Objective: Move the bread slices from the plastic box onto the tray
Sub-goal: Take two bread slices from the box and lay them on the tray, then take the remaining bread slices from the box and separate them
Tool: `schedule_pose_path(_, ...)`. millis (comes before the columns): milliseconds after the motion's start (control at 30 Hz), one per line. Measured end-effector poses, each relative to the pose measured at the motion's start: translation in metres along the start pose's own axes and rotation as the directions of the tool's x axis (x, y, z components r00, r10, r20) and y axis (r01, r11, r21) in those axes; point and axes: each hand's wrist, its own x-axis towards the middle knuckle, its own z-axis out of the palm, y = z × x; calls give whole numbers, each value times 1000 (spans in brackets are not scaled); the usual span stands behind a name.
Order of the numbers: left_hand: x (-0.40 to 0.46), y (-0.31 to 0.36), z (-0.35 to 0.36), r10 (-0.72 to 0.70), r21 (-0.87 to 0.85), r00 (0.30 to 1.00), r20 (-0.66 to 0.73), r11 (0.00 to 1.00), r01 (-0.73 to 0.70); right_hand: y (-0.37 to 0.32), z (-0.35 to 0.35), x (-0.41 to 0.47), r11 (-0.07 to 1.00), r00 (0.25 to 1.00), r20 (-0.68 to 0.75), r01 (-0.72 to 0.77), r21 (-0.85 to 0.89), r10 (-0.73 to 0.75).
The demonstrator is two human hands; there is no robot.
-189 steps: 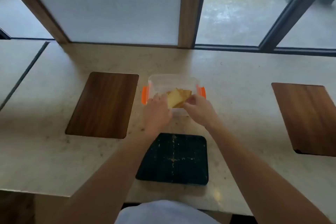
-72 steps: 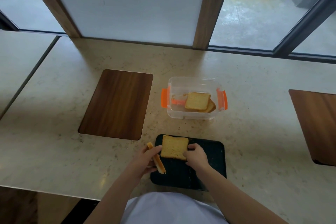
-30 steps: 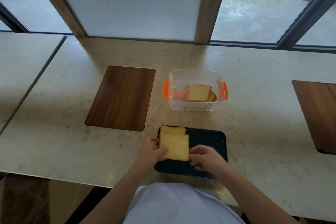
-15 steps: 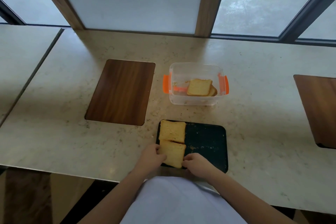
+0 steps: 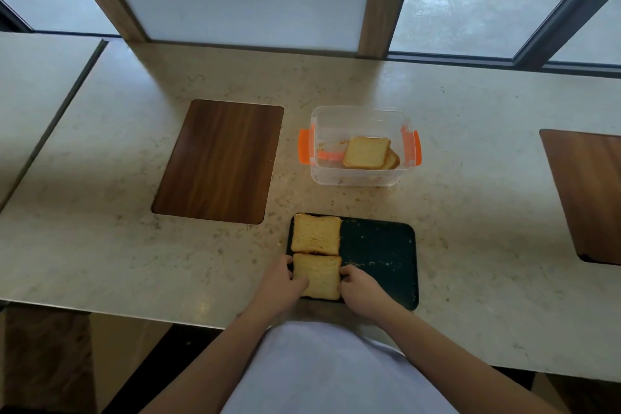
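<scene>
— Where's the bread at the moment?

— Split between two places. Two slices lie flat on the left half of the dark tray (image 5: 379, 252), one behind the other and touching edge to edge. The far slice (image 5: 316, 234) sits alone; the near slice (image 5: 318, 276) has both hands on it.

— How's the grip on that one?

— The left hand (image 5: 280, 282) is against its left edge, with the thumb lying over the near left corner. The right hand (image 5: 358, 286) is at the right edge, fingers curled in and touching the crust. So the slice is pinched between the two hands while it rests on the tray.

— And the box?

— The clear plastic box (image 5: 361, 112) with orange clips stands open on the bench (image 5: 470, 212), just beyond the tray. More bread slices (image 5: 366, 152) are stacked inside, towards its right side. I can see at least two; I can't tell whether there are more beneath.

— Anything else on there?

— A wooden board (image 5: 220, 161) to the left of the box, and another board (image 5: 588, 191) far right, cut by the frame. The tray's right half shows only crumbs.
</scene>
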Motion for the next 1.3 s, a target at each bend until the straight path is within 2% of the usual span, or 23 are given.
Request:
schedule_pose_path(233, -3, 0, -6, 6, 31, 1000, -2, 1000, -6, -3, 10, 5, 999, 1000, 18, 4, 34, -5)
schedule_pose_path(600, -5, 7, -11, 78, 272, 997, 22, 959, -81, -3, 5, 9, 998, 999, 40, -12, 59, 10)
schedule_pose_path(700, -3, 23, -20, 103, 421, 994, 39, 900, -109, -4, -4, 9, 998, 999, 33, -34, 56, 33)
schedule_pose_path(767, -2, 41, -30, 156, 575, 985, 68, 801, -166, -11, -16, 9, 1000, 1000, 3, -21, 23, 20)
schedule_pose_path(833, 1, 65, -39, 251, 636, 966, 61, 736, -232, -25, -34, 8, 1000, 999, -40, 9, -22, -10)
schedule_pose_path(967, 13, 126, -54, 488, 503, 870, -76, 772, -389, -62, -83, 5, 991, 980, -151, 126, -33, -130)
schedule_pose_path(1067, 30, 170, -56, 575, 366, 806, -138, 786, -498, -92, -120, 5, 971, 941, -252, 237, 11, -227)
schedule_pose_path(1133, 45, 197, -53, 584, 259, 791, -184, 805, -534, -110, -144, 10, 959, 908, -327, 284, 24, -261)
schedule_pose_path(1233, 75, 231, -44, 436, 47, 880, -188, 899, -435, -135, -174, 29, 957, 887, -393, 286, 52, -244)
schedule_pose_path(1300, 97, 246, -36, 274, -98, 957, -90, 954, -283, -147, -189, 46, 970, 889, -413, 240, 50, -199)
